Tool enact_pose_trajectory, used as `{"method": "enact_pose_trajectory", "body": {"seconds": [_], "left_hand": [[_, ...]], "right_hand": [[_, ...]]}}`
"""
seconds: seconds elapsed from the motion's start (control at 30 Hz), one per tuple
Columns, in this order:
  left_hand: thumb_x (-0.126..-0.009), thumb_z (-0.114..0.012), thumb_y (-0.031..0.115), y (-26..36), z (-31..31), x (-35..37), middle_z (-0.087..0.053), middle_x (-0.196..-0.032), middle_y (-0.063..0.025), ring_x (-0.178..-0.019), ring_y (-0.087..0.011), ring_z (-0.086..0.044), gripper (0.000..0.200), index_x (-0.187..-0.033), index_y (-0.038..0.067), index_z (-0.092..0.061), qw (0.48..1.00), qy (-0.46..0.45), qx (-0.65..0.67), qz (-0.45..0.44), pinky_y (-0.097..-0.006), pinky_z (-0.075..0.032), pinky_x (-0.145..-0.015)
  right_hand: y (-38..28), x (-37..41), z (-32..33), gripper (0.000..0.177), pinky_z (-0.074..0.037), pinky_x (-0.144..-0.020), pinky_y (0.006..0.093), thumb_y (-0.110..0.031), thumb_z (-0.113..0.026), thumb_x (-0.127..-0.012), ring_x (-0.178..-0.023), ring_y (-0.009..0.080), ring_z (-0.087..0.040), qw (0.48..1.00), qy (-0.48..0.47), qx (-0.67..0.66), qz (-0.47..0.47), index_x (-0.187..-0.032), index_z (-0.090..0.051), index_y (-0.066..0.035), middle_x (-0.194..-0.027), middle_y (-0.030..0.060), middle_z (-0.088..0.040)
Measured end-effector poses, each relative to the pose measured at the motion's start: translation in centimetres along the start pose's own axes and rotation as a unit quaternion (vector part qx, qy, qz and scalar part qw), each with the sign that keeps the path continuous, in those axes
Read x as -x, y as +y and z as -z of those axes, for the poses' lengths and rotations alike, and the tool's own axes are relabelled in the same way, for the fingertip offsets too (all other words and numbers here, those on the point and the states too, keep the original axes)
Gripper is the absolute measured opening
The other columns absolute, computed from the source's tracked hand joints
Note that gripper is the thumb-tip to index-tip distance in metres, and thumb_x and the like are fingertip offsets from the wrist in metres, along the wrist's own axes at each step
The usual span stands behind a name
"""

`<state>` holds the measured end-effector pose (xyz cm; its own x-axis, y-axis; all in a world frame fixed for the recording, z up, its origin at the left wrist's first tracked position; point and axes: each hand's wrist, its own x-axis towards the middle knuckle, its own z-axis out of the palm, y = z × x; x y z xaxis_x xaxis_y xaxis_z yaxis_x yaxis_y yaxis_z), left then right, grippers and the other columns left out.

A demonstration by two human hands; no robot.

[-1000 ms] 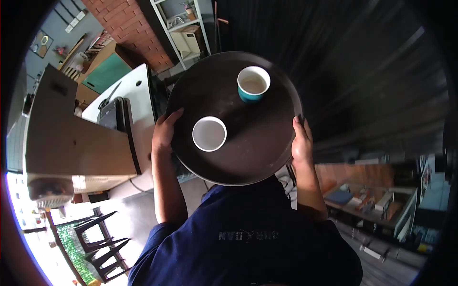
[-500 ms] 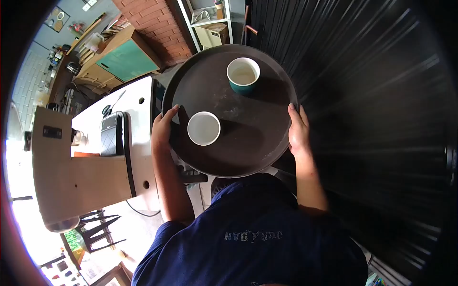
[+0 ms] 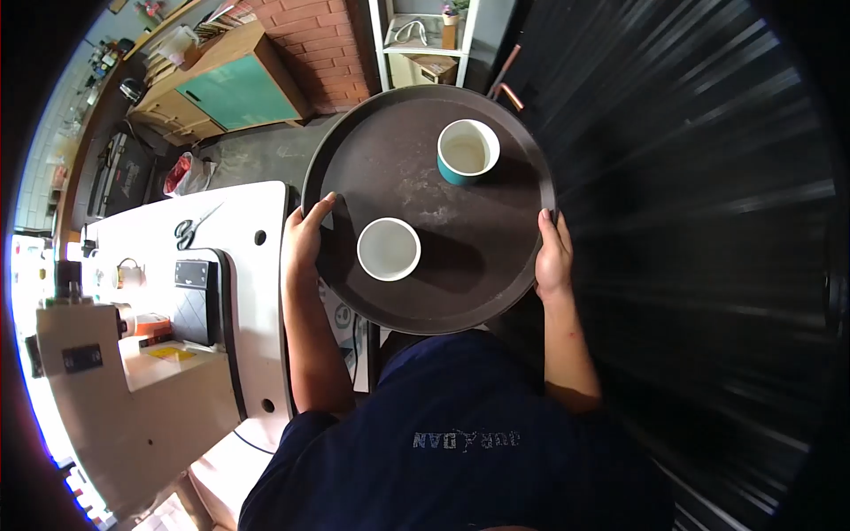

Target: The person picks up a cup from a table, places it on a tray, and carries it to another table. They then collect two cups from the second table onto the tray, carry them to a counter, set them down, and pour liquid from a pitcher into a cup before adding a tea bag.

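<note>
A round dark brown tray (image 3: pixel 390 146) is held out in front of my body. My left hand (image 3: pixel 305 234) grips its left rim, thumb on top. On the right rim my right hand (image 3: pixel 553 257) is closed the same way, its fingers partly hidden under the edge. Two cups stand upright on the tray. The white paper cup (image 3: pixel 389 250) is at the near left, close to my left hand. Toward the far right stands a teal cup (image 3: pixel 455 168) with a white rim and what looks like a little liquid inside.
To my left is a white table (image 3: pixel 257 292) with a sewing machine (image 3: pixel 124 380) and scissors (image 3: pixel 188 232). Black corrugated wall (image 3: pixel 691 221) runs along my right. Ahead are a white shelf (image 3: pixel 425 44) and a wooden cabinet with a teal door (image 3: pixel 243 97).
The surroundings have shifted: the sewing table sits lower in view, and the shelf shows more fully. Both hands still hold the tray, and the cups appear slightly lower and farther right.
</note>
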<state>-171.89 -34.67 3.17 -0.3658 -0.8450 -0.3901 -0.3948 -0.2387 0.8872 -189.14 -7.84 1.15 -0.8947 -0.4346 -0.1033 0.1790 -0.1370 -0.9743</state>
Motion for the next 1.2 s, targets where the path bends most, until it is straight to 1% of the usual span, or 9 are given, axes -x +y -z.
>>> {"method": "enact_pose_trajectory", "body": {"seconds": [0.13, 0.27, 0.43, 0.53, 0.63, 0.7, 1.0, 1.1, 1.2], "left_hand": [[-0.074, -0.072, 0.035, 1.1, -0.1, -4.5, -0.062, -0.098, -0.0117, -0.095, -0.0186, -0.055, 0.044, -0.099, 0.0, -0.062, 0.999, -0.01, 0.035, 0.002, -0.031, -0.042, -0.084], [-0.076, -0.071, 0.031, 1.9, -0.2, -8.5, -0.062, -0.089, -0.0103, -0.065, -0.0148, -0.058, 0.038, -0.098, 0.0, -0.062, 0.994, -0.032, 0.097, 0.025, -0.026, -0.047, -0.062], [-0.077, -0.07, 0.031, 3.3, -1.2, -12.3, -0.062, -0.085, -0.0074, -0.069, -0.0145, -0.058, 0.036, -0.094, 0.0, -0.062, 0.997, 0.013, 0.081, 0.009, -0.0262, -0.046, -0.064], [-0.078, -0.069, 0.032, 4.6, -2.4, -14.4, -0.062, -0.087, -0.0073, -0.075, -0.0147, -0.058, 0.037, -0.094, 0.0, -0.062, 0.996, 0.016, 0.088, 0.007, -0.0266, -0.046, -0.068], [-0.078, -0.069, 0.032, 6.8, -3.8, -15.9, -0.062, -0.089, -0.0079, -0.076, -0.0153, -0.058, 0.038, -0.095, -0.001, -0.062, 0.993, 0.023, 0.112, 0.025, -0.0269, -0.046, -0.069], [-0.078, -0.069, 0.032, 8.4, -4.6, -16.9, -0.062, -0.089, -0.0079, -0.076, -0.0153, -0.059, 0.038, -0.095, -0.001, -0.062, 0.993, 0.042, 0.11, 0.022, -0.0271, -0.046, -0.068], [-0.079, -0.069, 0.032, 13.5, -6.7, -19.9, -0.062, -0.077, -0.005, -0.064, -0.0128, -0.058, 0.035, -0.092, 0.001, -0.062, 0.985, 0.105, 0.139, 0.002, -0.0264, -0.046, -0.059], [-0.079, -0.069, 0.032, 13.2, -5.3, -22.1, -0.062, -0.08, -0.0065, -0.066, -0.0139, -0.059, 0.036, -0.093, 0.0, -0.062, 0.982, 0.131, 0.129, 0.048, -0.0271, -0.047, -0.059], [-0.078, -0.069, 0.033, 11.6, -3.6, -25.3, -0.062, -0.084, -0.0082, -0.068, -0.0154, -0.06, 0.039, -0.094, -0.001, -0.061, 0.98, 0.141, 0.139, 0.024, -0.0277, -0.048, -0.06]], "right_hand": [[0.3, -5.1, -2.7, 0.031, -0.033, -0.094, 0.0252, -0.022, -0.043, -0.097, -0.105, 0.0113, -0.047, 1.0, -0.012, -0.028, -0.001, -0.117, -0.052, 0.001, -0.112, 0.0039, -0.055], [0.7, -9.1, -4.3, 0.032, -0.032, -0.096, 0.0253, -0.021, -0.045, -0.097, -0.108, 0.011, -0.046, 0.999, -0.032, -0.025, 0.008, -0.119, -0.051, 0.001, -0.115, 0.0038, -0.055], [0.5, -14.5, -5.7, 0.033, -0.031, -0.099, 0.0263, -0.021, -0.045, -0.097, -0.111, 0.0114, -0.045, 0.998, -0.06, -0.009, 0.002, -0.122, -0.05, 0.001, -0.12, 0.004, -0.053], [0.1, -17.7, -6.5, 0.028, -0.033, -0.091, 0.0243, -0.02, -0.048, -0.096, -0.101, 0.0087, -0.046, 0.997, -0.059, -0.053, 0.005, -0.115, -0.054, 0.0, -0.108, 0.0007, -0.056], [-0.3, -21.8, -7.3, 0.039, -0.028, -0.103, 0.0281, -0.019, -0.045, -0.096, -0.119, 0.0142, -0.042, 0.995, -0.098, -0.029, 0.002, -0.13, -0.044, 0.001, -0.128, 0.0065, -0.049], [-0.8, -24.5, -8.7, 0.027, -0.034, -0.088, 0.0234, -0.022, -0.048, -0.096, -0.096, 0.007, -0.046, 0.993, -0.073, -0.073, 0.049, -0.113, -0.055, -0.001, -0.101, -0.0007, -0.056], [-2.8, -33.8, -11.1, 0.028, -0.035, -0.082, 0.0235, -0.025, -0.046, -0.096, -0.088, 0.0083, -0.045, 0.981, -0.153, 0.105, 0.05, -0.109, -0.055, -0.002, -0.093, -0.0002, -0.054], [-3.2, -35.8, -13.2, 0.031, -0.033, -0.093, 0.0263, -0.024, -0.048, -0.095, -0.106, 0.0107, -0.045, 0.978, -0.197, 0.061, 0.013, -0.114, -0.056, 0.0, -0.112, 0.0054, -0.055], [-2.4, -37.4, -16.2, 0.027, -0.035, -0.083, 0.0245, -0.023, -0.046, -0.096, -0.089, 0.0092, -0.045, 0.979, -0.193, 0.054, 0.025, -0.11, -0.055, -0.001, -0.094, 0.0005, -0.054]]}}
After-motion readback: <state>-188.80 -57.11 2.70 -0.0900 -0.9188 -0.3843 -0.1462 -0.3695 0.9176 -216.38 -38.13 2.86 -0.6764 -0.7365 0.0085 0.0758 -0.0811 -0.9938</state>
